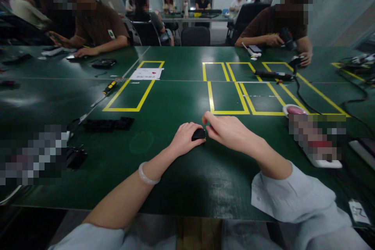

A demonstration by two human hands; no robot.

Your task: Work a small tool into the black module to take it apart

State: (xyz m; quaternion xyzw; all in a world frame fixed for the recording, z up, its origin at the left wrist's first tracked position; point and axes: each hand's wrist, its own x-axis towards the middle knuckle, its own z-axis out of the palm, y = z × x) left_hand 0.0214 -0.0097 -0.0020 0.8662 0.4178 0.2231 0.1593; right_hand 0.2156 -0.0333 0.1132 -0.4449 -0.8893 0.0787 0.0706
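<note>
Take the small black part [198, 135] as the centre of the dial, with twelve straight away from you. Your left hand [184, 139] has it pinched, fingers curled over the far side and thumb along the near one, low over the green table [187, 187]; whether it touches the tabletop you can't tell from here. Your right hand [225, 128] sits just beside it at three o'clock, forefinger bent toward the thumb; whether those two pinch something tiny can't be made out.

As for progress, the part looks secured and the right hand in place to work on it. It isn't set down yet, so handling it seems unfinished; how much work on it is complete doesn't show. A black strip [108, 124] lies apart at nine, out of your hands, with dark pieces [76, 157] nearer eight. The yellow-and-black screwdriver [109, 87] at ten is also out of your grasp. The yellow tape outlines [231, 112] begin around one.
</note>
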